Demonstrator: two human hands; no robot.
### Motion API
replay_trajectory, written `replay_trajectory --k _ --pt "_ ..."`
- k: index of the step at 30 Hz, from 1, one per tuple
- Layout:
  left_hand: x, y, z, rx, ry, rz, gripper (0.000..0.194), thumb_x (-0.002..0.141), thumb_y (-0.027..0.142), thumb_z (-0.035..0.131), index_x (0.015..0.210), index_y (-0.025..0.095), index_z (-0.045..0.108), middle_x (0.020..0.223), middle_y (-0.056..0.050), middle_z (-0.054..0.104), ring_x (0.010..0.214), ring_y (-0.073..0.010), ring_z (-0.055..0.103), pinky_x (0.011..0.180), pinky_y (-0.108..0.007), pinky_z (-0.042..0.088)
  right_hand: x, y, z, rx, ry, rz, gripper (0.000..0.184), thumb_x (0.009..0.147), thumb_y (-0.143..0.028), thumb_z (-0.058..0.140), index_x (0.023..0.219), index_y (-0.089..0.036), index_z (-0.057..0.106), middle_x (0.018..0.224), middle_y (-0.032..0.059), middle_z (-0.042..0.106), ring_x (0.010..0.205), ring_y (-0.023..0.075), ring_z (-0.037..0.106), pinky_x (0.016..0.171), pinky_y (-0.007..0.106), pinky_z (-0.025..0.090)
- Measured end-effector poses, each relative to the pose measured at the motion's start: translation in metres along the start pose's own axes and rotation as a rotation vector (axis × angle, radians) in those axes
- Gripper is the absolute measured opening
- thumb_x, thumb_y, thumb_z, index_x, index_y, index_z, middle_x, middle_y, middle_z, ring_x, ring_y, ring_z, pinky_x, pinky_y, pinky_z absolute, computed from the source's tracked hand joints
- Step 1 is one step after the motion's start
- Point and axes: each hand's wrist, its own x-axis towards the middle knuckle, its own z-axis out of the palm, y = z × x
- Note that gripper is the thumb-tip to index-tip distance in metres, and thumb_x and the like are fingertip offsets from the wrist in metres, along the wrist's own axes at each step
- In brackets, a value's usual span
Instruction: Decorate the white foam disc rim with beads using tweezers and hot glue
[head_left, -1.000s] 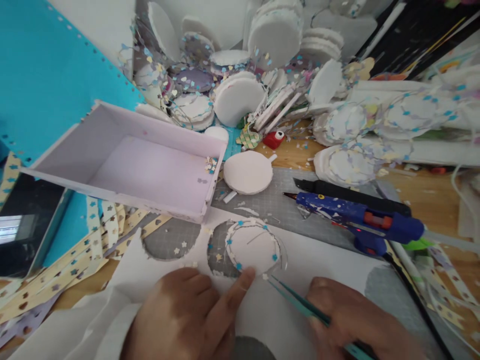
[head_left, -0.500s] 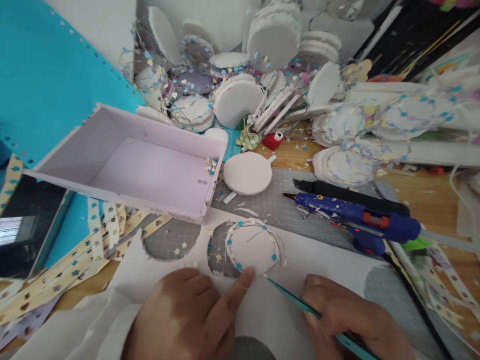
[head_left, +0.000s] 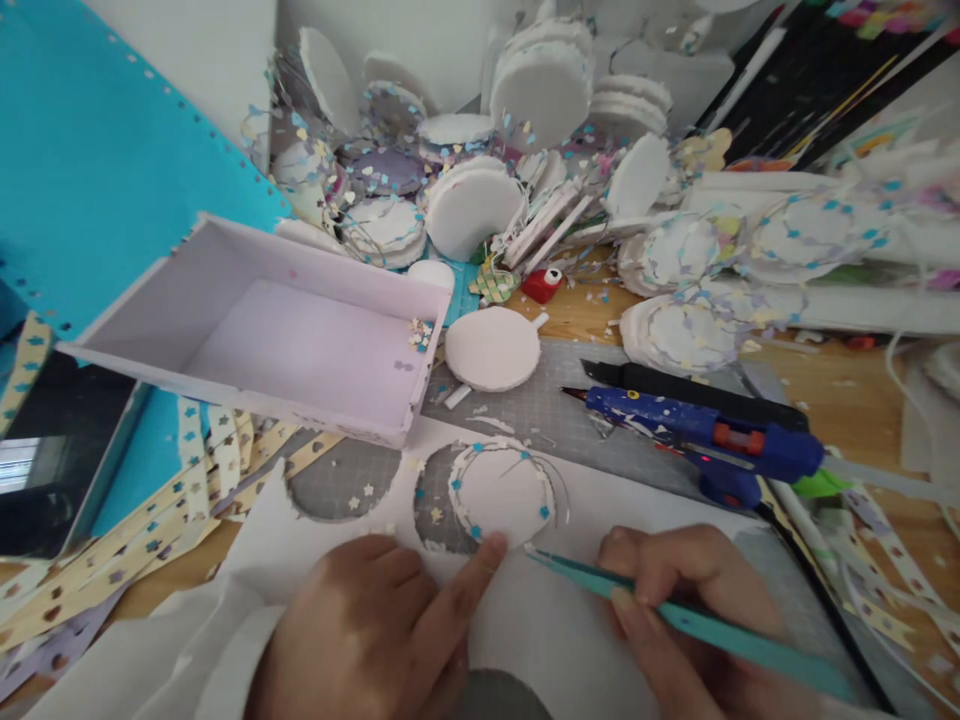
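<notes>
A white foam disc [head_left: 499,490] lies on the cut sheet [head_left: 555,625], ringed by a thin wreath [head_left: 455,484] with blue and white star shapes. The index finger of my left hand [head_left: 375,620] is stretched out, its tip pressed on the disc's lower edge; the other fingers are curled. My right hand [head_left: 690,610] pinches teal tweezers [head_left: 585,575]. Their tip points left, close to the disc's lower right edge, with a tiny whitish bit at its end. I cannot make out what that bit is.
A lilac open box [head_left: 300,330] with small stars inside stands at left. To the right lie a blue hot glue gun [head_left: 697,430] and a black cutter knife [head_left: 637,380]. A pinkish disc [head_left: 493,348] sits on the cutting mat [head_left: 570,370]. Punched paper strips [head_left: 217,465] lie left.
The tweezers have swung to a flatter angle, their tip slightly left, closer to my left fingertip. My right hand has turned and opened to view. My left finger stays on the disc.
</notes>
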Motion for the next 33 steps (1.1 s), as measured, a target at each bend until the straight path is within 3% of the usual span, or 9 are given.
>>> replay_trajectory --k 4,14,21,33 --pt "-0.0004 -0.0001 0.0021 0.005 0.009 0.003 0.04 0.085 0.004 0.037 0.122 0.004 0.051 0.051 0.003 0.056 0.039 -0.0152 0.053 0.035 -0.028 0.036 0.0078 -0.001 -0.0024 0.107 -0.064 0.122 0.016 0.089 -0.032 0.053 0.076 -0.024 0.047 0.062 -0.0039 0.049 0.052 0.0109 0.044 0.047 0.022 0.035" --pt "-0.0006 0.0017 0.0005 0.003 0.005 -0.001 0.039 0.086 0.004 0.035 0.122 0.004 0.051 0.051 0.003 0.056 0.039 -0.016 0.054 0.036 -0.029 0.037 0.0077 -0.0032 -0.0021 0.096 -0.068 0.176 0.017 0.089 -0.035 0.054 0.077 -0.024 0.048 0.062 -0.0032 0.046 0.053 0.0111 0.042 0.045 0.022 0.033" --pt "-0.0013 0.0 0.0019 0.014 0.008 0.0 0.039 0.087 0.005 0.035 0.122 0.005 0.051 0.051 0.003 0.056 0.039 -0.0153 0.054 0.036 -0.028 0.036 0.0073 -0.0011 -0.0051 0.23 -0.092 0.229 0.018 0.089 -0.035 0.054 0.077 -0.025 0.045 0.058 -0.0048 0.046 0.049 0.0103 0.039 0.043 0.022 0.03" --pt "-0.0005 0.0012 0.0013 0.016 0.012 -0.007 0.039 0.087 0.004 0.035 0.122 0.004 0.051 0.051 0.003 0.055 0.039 -0.0156 0.053 0.035 -0.029 0.036 0.0056 -0.0013 -0.0051 0.115 -0.093 0.162 0.017 0.09 -0.035 0.052 0.077 -0.024 0.047 0.06 -0.0034 0.049 0.051 0.0118 0.043 0.047 0.025 0.032"
